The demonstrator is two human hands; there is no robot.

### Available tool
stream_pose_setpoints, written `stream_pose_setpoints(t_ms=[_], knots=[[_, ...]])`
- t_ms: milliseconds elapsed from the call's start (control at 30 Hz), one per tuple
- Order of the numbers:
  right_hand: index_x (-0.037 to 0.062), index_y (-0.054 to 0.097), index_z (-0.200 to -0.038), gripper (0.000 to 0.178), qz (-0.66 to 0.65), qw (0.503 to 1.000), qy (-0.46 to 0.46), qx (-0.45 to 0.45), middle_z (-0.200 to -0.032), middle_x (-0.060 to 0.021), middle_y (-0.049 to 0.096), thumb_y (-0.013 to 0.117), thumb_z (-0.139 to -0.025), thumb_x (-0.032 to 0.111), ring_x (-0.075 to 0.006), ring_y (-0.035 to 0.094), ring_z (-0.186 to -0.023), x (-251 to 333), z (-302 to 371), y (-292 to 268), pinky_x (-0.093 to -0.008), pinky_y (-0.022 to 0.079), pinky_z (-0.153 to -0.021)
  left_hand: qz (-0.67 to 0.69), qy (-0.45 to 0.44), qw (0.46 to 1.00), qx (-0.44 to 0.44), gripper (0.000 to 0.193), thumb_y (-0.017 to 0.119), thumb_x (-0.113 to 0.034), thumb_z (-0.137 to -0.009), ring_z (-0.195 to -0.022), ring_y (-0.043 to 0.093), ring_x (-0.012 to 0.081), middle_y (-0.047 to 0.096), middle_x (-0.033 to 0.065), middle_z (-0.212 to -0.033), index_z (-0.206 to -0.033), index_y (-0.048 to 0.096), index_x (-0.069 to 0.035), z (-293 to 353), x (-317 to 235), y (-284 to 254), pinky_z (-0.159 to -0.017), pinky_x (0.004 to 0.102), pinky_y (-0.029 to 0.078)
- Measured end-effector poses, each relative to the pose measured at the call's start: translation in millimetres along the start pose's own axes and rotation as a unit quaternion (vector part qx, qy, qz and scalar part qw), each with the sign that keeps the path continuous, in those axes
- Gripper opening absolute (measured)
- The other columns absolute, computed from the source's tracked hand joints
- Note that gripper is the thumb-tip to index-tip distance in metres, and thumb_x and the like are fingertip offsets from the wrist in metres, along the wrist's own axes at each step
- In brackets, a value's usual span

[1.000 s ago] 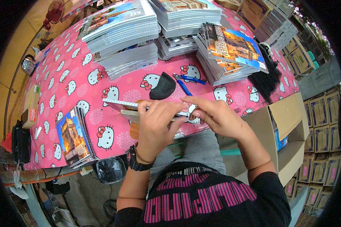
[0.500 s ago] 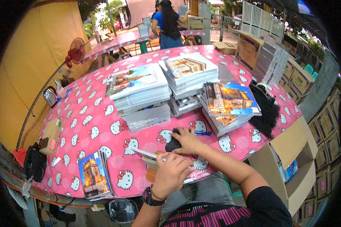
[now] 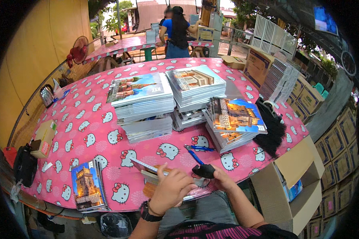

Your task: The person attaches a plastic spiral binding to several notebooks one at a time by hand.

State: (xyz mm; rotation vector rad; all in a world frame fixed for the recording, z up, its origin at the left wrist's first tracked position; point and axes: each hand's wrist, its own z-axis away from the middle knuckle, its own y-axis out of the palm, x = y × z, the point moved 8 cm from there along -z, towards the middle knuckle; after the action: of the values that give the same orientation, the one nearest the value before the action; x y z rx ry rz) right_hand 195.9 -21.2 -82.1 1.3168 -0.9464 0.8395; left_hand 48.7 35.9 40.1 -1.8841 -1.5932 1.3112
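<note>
Black pad (image 3: pixel 204 171) now raised off the table (image 3: pixel 87 153), pinched in the right hand (image 3: pixel 224 178). Left hand (image 3: pixel 173 187), beside it, closed round a book (image 3: pixel 141 164); fingertips partly hidden. Pliers (image 3: pixel 196 157) just beyond the right hand. Pad probably light, soft: grasp mid-body. Book likely stiff, slick: hold by edges.

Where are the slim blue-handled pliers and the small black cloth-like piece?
Slim blue-handled pliers (image 3: pixel 196 157): head view, on one handle.
Small black cloth-like piece (image 3: pixel 204 171): head view, on its visible middle.
</note>
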Motion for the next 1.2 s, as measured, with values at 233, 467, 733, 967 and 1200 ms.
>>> stream_pose_setpoints(t_ms=[233, 467, 733, 967, 1200], knots=[[-0.0026, 0.046, -0.124, 0.087, -0.017, 1.000, -0.025, 0.007, -0.112, -0.0119, 0.057, 0.061, -0.072, 0.065, -0.0148, 0.055, -0.097, 2, 11, 14, -0.0248, 0.045, -0.071, 0.015, -0.006, 0.999, 0.039, 0.028, 0.067, -0.032, -0.076, -0.088, 0.055, 0.0167, 0.059, -0.0012, -0.084, -0.098, 0.063, -0.016, 1, 9, 5, -0.098, 0.0529, 0.020], [0.0024, 0.064, -0.103, 0.066, 0.259, 0.958, -0.093, 0.075, -0.107, -0.0136, 0.059, 0.066, -0.069, 0.059, -0.0249, 0.054, -0.105, 74, 6, 54, -0.0369, 0.040, -0.092, -0.042, -0.079, 0.993, -0.074, 0.041, 0.073, -0.022, -0.068, -0.092, 0.056, 0.0192, 0.059, 0.0015, -0.087, -0.105, 0.060, -0.013, 19, 27, -27, -0.103, 0.0576, 0.013], [0.0037, 0.064, -0.100, 0.045, 0.383, 0.908, -0.116, 0.121, -0.100, -0.0108, 0.062, 0.070, -0.072, 0.039, -0.0262, 0.054, -0.106, 93, -9, 81, -0.0379, 0.039, -0.093, 0.002, -0.102, 0.989, -0.111, 0.056, 0.075, -0.021, -0.063, -0.091, 0.057, 0.0237, 0.058, 0.0059, -0.089, -0.114, 0.054, -0.009, 24, 30, -32, -0.108, 0.0558, 0.008], [0.0025, 0.064, -0.094, 0.041, 0.376, 0.908, -0.124, 0.137, -0.097, -0.0125, 0.061, 0.068, -0.075, 0.039, -0.0240, 0.056, -0.099, 96, -18, 92, -0.0357, 0.042, -0.086, -0.003, -0.104, 0.991, -0.079, 0.079, 0.078, -0.026, -0.059, -0.108, 0.051, 0.0267, 0.056, 0.0100, -0.109, -0.127, 0.043, -0.007, 26, 34, -23, -0.107, 0.0573, 0.008], [0.0013, 0.062, -0.102, 0.041, 0.318, 0.924, -0.138, 0.163, -0.102, -0.0128, 0.057, 0.068, -0.077, 0.033, -0.0247, 0.053, -0.104, 99, -25, 104, -0.0356, 0.042, -0.088, -0.015, -0.228, 0.921, -0.316, 0.116, 0.084, -0.023, -0.051, -0.135, 0.020, 0.0350, 0.024, 0.0173, -0.145, -0.142, 0.016, -0.004, 64, 84, -53, -0.110, 0.0479, 0.011]])
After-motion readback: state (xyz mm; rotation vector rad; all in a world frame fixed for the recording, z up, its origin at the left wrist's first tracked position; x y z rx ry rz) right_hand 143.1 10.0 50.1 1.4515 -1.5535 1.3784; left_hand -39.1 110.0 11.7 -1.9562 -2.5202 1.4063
